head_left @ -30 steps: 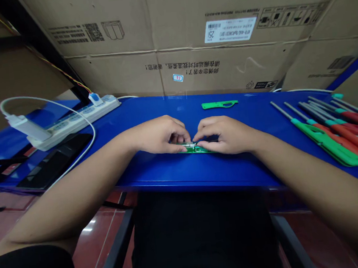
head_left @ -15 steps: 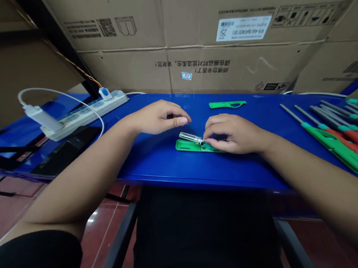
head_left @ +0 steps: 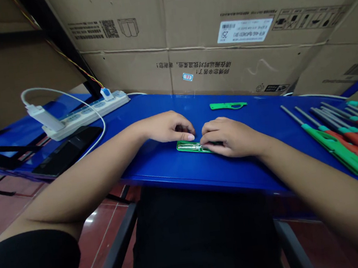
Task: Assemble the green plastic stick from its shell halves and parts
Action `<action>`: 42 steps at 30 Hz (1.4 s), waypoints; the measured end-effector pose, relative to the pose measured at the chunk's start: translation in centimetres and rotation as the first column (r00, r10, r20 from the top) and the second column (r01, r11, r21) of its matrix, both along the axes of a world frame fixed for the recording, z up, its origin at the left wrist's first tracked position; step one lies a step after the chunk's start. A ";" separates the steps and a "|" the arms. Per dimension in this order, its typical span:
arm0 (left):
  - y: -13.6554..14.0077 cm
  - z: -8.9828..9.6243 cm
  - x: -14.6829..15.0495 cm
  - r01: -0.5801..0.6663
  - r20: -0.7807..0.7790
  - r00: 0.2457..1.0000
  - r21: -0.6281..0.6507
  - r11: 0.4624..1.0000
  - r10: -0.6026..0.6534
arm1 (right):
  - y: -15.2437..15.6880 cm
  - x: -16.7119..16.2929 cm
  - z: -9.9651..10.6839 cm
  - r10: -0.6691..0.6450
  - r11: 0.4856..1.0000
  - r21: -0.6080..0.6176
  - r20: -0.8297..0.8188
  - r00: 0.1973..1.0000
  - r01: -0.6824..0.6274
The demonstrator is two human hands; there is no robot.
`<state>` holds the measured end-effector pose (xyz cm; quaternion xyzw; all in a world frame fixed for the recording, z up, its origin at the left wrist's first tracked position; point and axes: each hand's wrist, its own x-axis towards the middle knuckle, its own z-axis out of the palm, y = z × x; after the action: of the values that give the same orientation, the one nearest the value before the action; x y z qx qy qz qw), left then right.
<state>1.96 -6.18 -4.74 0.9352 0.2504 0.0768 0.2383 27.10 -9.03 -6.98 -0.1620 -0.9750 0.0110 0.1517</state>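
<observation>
Since half a second earlier, the left end of the clear tube (head_left: 187,146) had dropped from a raised tilt to lie in the green shell half (head_left: 179,146), and the left hand (head_left: 173,127) had come down toward it. From the head camera, that shell lay on the blue table (head_left: 157,166) in front of the person. The left hand's thumb was beside the shell's far edge, fingers curled; whether it gripped anything could not be told. The right hand (head_left: 227,137) was bunched over the shell's right end, its fingertips partly hidden, so its grip could not be told either. Another green shell half (head_left: 227,105) lay farther back; orange-handled lighters (head_left: 354,143) were piled at right, a power strip (head_left: 86,117) stood at left.
</observation>
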 end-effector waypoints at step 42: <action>-1.9 -0.8 2.3 -0.175 -0.229 0.962 -0.111 0.978 0.146 | -1.4 -1.4 1.4 -0.534 0.696 -0.367 0.311 0.786 0.618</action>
<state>4.26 -8.05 -5.54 0.8970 0.3547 -0.0243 0.2628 25.66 -10.43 -5.58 -0.4908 -0.8537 0.1732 0.0167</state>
